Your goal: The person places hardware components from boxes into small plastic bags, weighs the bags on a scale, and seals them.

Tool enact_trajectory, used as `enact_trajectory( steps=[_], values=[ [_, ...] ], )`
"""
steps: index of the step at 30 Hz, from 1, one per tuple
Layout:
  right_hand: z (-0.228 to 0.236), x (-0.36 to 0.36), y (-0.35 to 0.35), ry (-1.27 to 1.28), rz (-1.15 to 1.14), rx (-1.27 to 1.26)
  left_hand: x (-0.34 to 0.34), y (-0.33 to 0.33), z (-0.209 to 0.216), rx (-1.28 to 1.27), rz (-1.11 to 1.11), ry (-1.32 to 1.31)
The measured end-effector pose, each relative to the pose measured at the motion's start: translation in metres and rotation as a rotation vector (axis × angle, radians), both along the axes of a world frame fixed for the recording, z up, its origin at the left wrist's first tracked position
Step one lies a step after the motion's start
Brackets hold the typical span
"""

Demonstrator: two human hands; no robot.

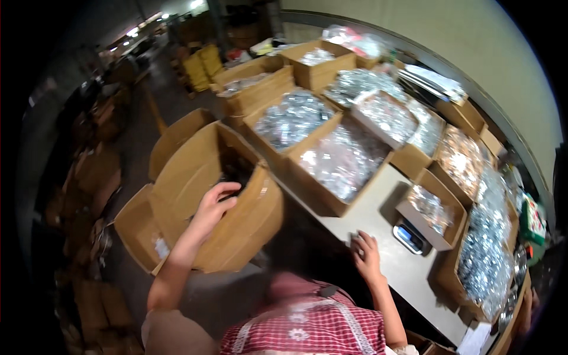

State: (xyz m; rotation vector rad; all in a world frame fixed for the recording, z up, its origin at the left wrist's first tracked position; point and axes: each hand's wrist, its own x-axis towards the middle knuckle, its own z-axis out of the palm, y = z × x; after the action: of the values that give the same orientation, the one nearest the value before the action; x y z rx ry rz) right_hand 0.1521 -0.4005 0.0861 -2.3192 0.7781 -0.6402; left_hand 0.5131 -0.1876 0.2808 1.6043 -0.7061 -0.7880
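Observation:
My left hand [214, 208] reaches over a large cardboard box [239, 231] with raised flaps, on my left. Its fingers are apart and nothing shows in them. Dark contents lie in the shadow inside that box, too dim to name. My right hand [367, 255] is at the near edge of the grey-white table [355, 228], fingers loosely bent and somewhat apart, with nothing plainly held. A small digital scale [409, 238] sits to the right of this hand, beside a small open carton [435, 234] holding clear plastic packets.
Open cartons of shiny plastic packets crowd the table, among them a white-edged tray [387, 118] and a carton of bluish packets [482, 260]. Papers [435, 83] lie near the wall. Yellow sacks [204, 68] stand beyond. Piled cardboard [94, 183] lines the far left. A person's hand [526, 307] shows at right.

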Motion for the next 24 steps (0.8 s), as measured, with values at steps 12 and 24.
enact_trajectory(
  steps=[12,24],
  values=[
    [-0.04,0.066,-0.004,0.004,-0.55,-0.24,0.267,-0.01,-0.182,0.892,-0.292,-0.544],
    [-0.055,0.135,0.034,0.153,-0.738,-0.277,0.26,-0.025,-0.314,1.134,-0.111,-0.874]
  ],
)
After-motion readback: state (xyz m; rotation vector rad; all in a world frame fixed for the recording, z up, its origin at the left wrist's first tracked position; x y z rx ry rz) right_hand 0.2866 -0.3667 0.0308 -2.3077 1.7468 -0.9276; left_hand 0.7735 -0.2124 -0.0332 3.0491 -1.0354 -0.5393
